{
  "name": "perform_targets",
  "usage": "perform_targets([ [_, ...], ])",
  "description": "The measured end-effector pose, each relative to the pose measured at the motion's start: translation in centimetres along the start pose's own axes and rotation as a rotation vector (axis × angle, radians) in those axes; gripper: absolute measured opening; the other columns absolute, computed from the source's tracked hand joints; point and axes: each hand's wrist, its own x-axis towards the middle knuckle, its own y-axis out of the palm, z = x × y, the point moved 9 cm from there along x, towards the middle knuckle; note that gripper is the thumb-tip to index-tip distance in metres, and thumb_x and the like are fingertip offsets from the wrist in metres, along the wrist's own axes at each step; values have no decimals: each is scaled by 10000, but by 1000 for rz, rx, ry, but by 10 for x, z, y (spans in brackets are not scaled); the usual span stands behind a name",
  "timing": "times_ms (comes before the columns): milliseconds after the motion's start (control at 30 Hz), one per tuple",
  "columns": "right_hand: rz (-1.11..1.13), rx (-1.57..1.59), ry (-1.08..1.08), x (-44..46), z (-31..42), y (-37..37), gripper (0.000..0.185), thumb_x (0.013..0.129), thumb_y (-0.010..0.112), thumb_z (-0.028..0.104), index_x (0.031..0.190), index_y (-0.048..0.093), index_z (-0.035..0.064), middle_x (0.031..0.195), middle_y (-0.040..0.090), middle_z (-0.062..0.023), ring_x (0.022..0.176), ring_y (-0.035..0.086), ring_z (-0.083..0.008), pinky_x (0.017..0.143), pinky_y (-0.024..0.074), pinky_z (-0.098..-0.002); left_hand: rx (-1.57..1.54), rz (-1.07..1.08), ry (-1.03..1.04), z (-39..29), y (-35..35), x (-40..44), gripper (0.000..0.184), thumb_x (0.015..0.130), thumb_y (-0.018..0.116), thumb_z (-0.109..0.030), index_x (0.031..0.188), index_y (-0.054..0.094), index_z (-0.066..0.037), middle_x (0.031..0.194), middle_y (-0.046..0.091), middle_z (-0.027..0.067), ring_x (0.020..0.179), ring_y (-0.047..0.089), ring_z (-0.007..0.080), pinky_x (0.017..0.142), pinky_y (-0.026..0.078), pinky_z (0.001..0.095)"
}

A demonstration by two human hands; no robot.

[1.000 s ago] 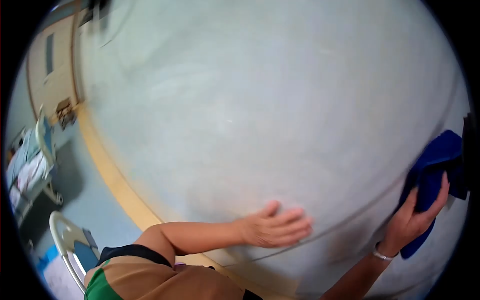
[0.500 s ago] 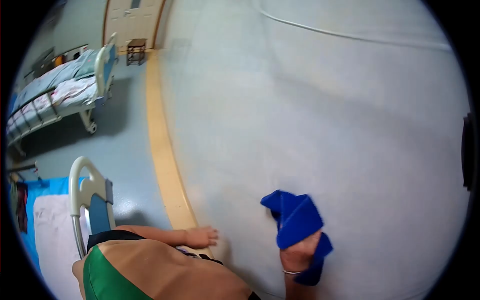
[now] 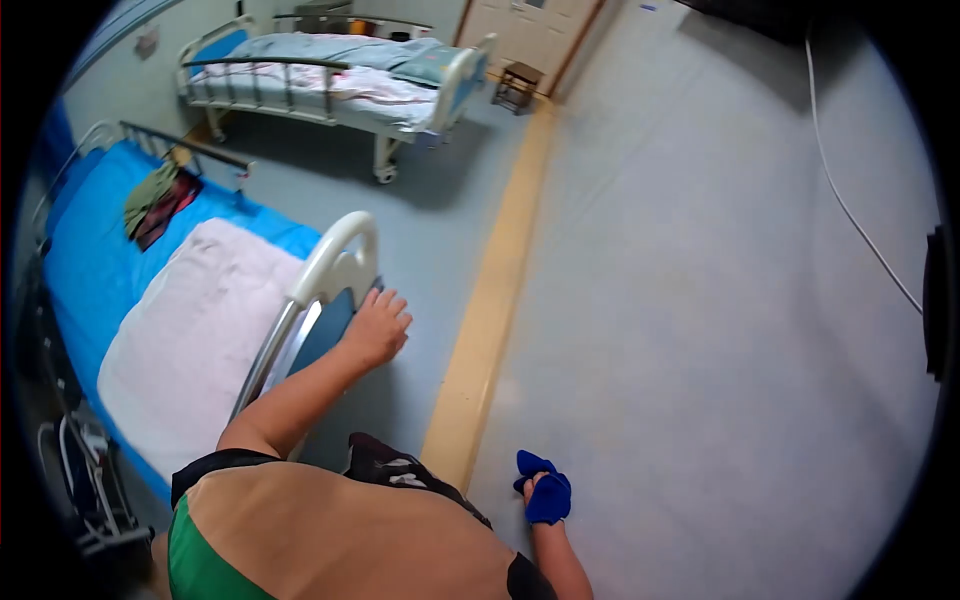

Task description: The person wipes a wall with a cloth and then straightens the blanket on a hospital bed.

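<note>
My left hand (image 3: 378, 326) is stretched out beside the end board (image 3: 345, 250) of the near bed, its fingers apart and nothing in them. Whether it touches the board's edge I cannot tell. Low in the view, over the grey floor, my right hand (image 3: 535, 488) is closed on a blue cloth (image 3: 550, 497), which bunches around the fingers and covers part of them. A light pad (image 3: 200, 330) lies on the blue sheet (image 3: 85, 235) of the near bed, with a green and dark red cloth (image 3: 160, 203) further up.
Another bed (image 3: 330, 75) with side rails stands further back. Near the door (image 3: 530, 35) is a small brown stool (image 3: 517, 87). A yellow strip (image 3: 495, 290) crosses the floor. At right a white cable (image 3: 850, 215) runs along the floor. Folded metal frames (image 3: 90, 470) stand at lower left.
The view has swung left, bringing the beds further in. My left hand has moved from over the floor to the bed's end board. My right hand, still with the blue cloth, is lower and nearer my body.
</note>
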Motion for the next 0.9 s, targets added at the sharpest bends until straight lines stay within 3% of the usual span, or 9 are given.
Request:
perform_targets([
  [200,-175,2051,773,5,-25,64,354,763,613,222,934,589,-87,543,448,-33,362,348,-118,335,278,-260,257,1,-374,74,-57,-94,417,694,639,-212,1074,529,-79,1219,437,142,1198,348,334,949,310,512],
  [367,-101,2098,835,6,-19,87,310,777,560,173,944,586,-87,526,384,2,353,310,-101,334,251,-238,114,45,-765,103,-80,-150,618,734,621,-212,1267,346,-65,1122,500,189,1014,504,351,806,428,457],
  [433,-208,1112,288,19,-24,62,228,783,499,99,895,581,-82,542,376,12,367,297,-99,339,242,-251,-60,74,-834,115,-63,-159,522,761,603,-229,1189,386,-26,910,591,194,745,599,355,632,478,427],
  [533,-307,833,35,30,-19,48,197,791,475,92,850,563,-75,551,361,12,381,285,-112,353,246,-270,-160,205,-938,122,-58,-160,431,762,598,-248,1092,435,-24,876,599,194,801,595,345,678,472,430],
  [667,-96,859,167,71,-60,96,239,846,395,232,839,568,68,680,475,-28,565,443,-169,566,374,-314,-248,228,-972,137,-47,-163,384,760,602,-272,1012,465,-17,868,601,203,825,589,349,708,461,432],
  [733,260,-347,-15,110,-47,72,175,855,401,179,830,567,127,920,567,-32,905,521,-196,805,399,-377,-333,244,-959,142,-39,-164,383,755,611,-289,979,487,-4,887,599,212,843,579,365,730,451,431],
  [800,-40,684,44,156,-102,74,195,863,393,221,834,580,175,925,547,-12,953,499,-173,841,379,-374,-388,210,-935,147,-35,-163,389,748,624,-302,950,497,6,877,600,222,834,579,371,728,450,430],
  [867,130,-496,67,205,-113,35,169,852,413,216,826,576,181,908,544,-10,928,505,-174,810,388,-363,-450,243,-969,147,-31,-166,389,748,628,-303,939,499,10,850,602,226,822,582,375,728,450,431],
  [900,128,-512,86,235,-111,-19,159,848,420,212,830,574,178,902,544,-12,918,507,-173,794,392,-360,-420,223,-961,147,-30,-166,381,750,630,-296,936,495,9,829,603,227,812,585,378,725,452,437],
])
